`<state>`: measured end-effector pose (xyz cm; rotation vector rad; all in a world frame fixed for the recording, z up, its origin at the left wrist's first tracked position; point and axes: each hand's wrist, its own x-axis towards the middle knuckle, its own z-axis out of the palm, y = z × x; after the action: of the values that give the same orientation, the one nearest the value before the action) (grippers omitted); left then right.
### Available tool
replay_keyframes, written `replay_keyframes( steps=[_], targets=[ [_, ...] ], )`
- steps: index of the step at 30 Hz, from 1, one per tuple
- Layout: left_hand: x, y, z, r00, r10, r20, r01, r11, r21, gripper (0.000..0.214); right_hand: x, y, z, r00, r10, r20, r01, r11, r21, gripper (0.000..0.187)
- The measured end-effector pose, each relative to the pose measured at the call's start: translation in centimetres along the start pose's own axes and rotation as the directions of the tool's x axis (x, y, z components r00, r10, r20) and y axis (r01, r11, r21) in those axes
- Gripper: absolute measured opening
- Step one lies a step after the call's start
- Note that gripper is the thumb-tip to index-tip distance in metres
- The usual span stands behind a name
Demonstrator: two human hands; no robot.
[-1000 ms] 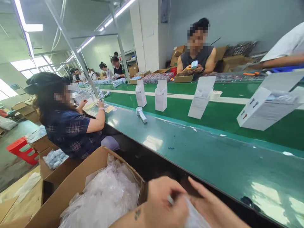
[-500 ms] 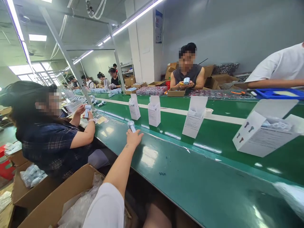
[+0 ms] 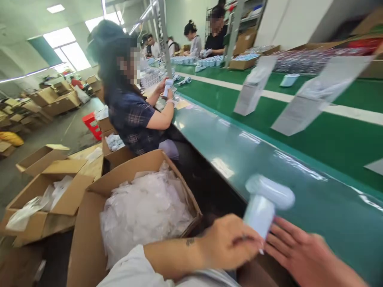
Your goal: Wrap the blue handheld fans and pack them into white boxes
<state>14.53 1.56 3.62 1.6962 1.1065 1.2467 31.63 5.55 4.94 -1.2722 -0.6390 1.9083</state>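
My left hand (image 3: 229, 244) is closed round the handle of a pale blue hand-held device (image 3: 266, 201) with a rounded head, held upright at the near edge of the green bench (image 3: 269, 167). My right hand (image 3: 302, 255) sits just right of the handle, fingers stretched out towards it and touching or almost touching its base. An open cardboard box (image 3: 89, 223) full of clear plastic bags (image 3: 143, 211) stands to the left, below my left forearm.
A seated person in a dark plaid shirt (image 3: 131, 115) works at the bench to my left, holding a small device. White product boxes (image 3: 254, 85) stand on the green conveyor belt. More cardboard boxes (image 3: 44, 187) and a red stool (image 3: 92, 124) are on the floor.
My left hand reached out to the device on the bench, took it, and has brought it back near my body. The right hand has come up beside it. The view swung left.
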Motion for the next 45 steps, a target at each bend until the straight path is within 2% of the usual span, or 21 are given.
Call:
replay_keyframes(
  steps=[2,4,6,8,10,11,14,18,20,22,24,25,27,28,31,33,35,37,39,42,45],
  targets=[
    [-3.9,-0.2,-1.2,0.988,0.089,0.125,-0.100,0.991,0.084,0.023,0.0,1.2,3.6,0.995,0.090,-0.039,-0.089,0.995,0.035,0.054],
    [-6.4,-1.6,-4.6,0.987,0.000,0.164,-0.017,0.994,0.104,0.021,0.2,2.8,6.7,0.987,0.157,-0.041,-0.157,0.988,0.014,0.053],
    [-7.9,-4.3,-9.2,0.969,-0.236,-0.076,0.245,0.959,0.142,0.016,0.5,4.3,8.5,0.973,0.232,0.007,-0.231,0.970,-0.069,0.049],
    [-8.9,-7.7,-13.4,0.775,-0.368,-0.514,0.508,0.846,0.161,0.015,0.7,5.5,9.4,0.948,0.311,0.071,-0.297,0.941,-0.160,0.042],
    [-9.7,-11.0,-16.1,0.669,-0.372,-0.643,0.581,0.802,0.141,0.017,0.7,6.3,9.6,0.929,0.347,0.126,-0.320,0.926,-0.199,0.038],
    [-10.0,-12.4,-16.8,0.655,-0.374,-0.657,0.588,0.798,0.133,0.022,0.6,6.5,9.7,0.924,0.355,0.145,-0.322,0.924,-0.207,0.037],
    [-11.0,-15.0,-17.0,0.641,-0.398,-0.656,0.591,0.801,0.091,0.032,0.3,6.5,9.6,0.911,0.368,0.186,-0.320,0.915,-0.246,0.036],
    [-11.1,-14.1,-16.6,0.624,-0.450,-0.639,0.595,0.804,0.015,0.021,0.3,6.2,9.4,0.867,0.422,0.267,-0.371,0.902,-0.222,0.046],
    [-10.4,-12.2,-16.1,0.627,-0.482,-0.612,0.586,0.809,-0.037,0.011,0.8,6.7,10.0,0.775,0.494,0.393,-0.452,0.869,-0.200,0.053],
    [-9.7,-9.5,-15.3,0.653,-0.500,-0.568,0.559,0.825,-0.084,0.016,1.5,7.4,11.2,0.644,0.529,0.553,-0.503,0.837,-0.215,0.062],
    [-9.2,-6.9,-14.4,0.733,-0.512,-0.449,0.496,0.853,-0.162,0.020,2.2,8.1,12.5,0.557,0.506,0.658,-0.488,0.841,-0.234,0.071],
    [-9.0,-5.8,-14.1,0.774,-0.518,-0.364,0.469,0.855,-0.220,0.021,2.4,8.3,13.0,0.548,0.484,0.682,-0.462,0.855,-0.236,0.073],
    [-8.9,-4.4,-13.8,0.799,-0.560,-0.219,0.469,0.808,-0.358,0.022,2.7,8.3,13.4,0.581,0.447,0.681,-0.401,0.884,-0.238,0.069],
    [-8.8,-4.1,-13.8,0.770,-0.608,-0.196,0.491,0.759,-0.428,0.024,2.7,8.1,13.2,0.613,0.437,0.658,-0.374,0.894,-0.245,0.065],
    [-8.5,-4.2,-14.0,0.577,-0.768,-0.279,0.509,0.605,-0.612,0.032,2.4,7.2,11.8,0.727,0.415,0.548,-0.302,0.909,-0.287,0.057],
    [-8.2,-4.3,-13.8,0.519,-0.772,-0.367,0.447,0.611,-0.653,0.033,2.0,6.9,10.9,0.779,0.385,0.495,-0.244,0.913,-0.326,0.054],
    [-7.9,-3.8,-13.2,0.600,-0.662,-0.449,0.409,0.736,-0.539,0.027,1.5,6.8,10.4,0.797,0.359,0.486,-0.198,0.915,-0.350,0.051],
    [-7.7,-2.9,-12.7,0.772,-0.412,-0.484,0.335,0.911,-0.240,0.014,0.9,6.7,10.3,0.802,0.350,0.485,-0.195,0.920,-0.341,0.050],
    [-7.8,-1.7,-12.4,0.909,-0.070,-0.411,0.136,0.981,0.135,0.008,0.5,6.6,10.2,0.811,0.345,0.472,-0.218,0.928,-0.303,0.052],
    [-8.4,-0.6,-12.2,0.931,0.306,-0.200,-0.168,0.844,0.509,0.017,-0.1,6.2,9.9,0.845,0.317,0.430,-0.238,0.944,-0.227,0.055],
    [-8.9,-0.4,-11.4,0.929,0.357,-0.098,-0.217,0.739,0.638,0.022,-0.8,6.2,9.6,0.869,0.336,0.364,-0.293,0.941,-0.169,0.058]
  ],
)
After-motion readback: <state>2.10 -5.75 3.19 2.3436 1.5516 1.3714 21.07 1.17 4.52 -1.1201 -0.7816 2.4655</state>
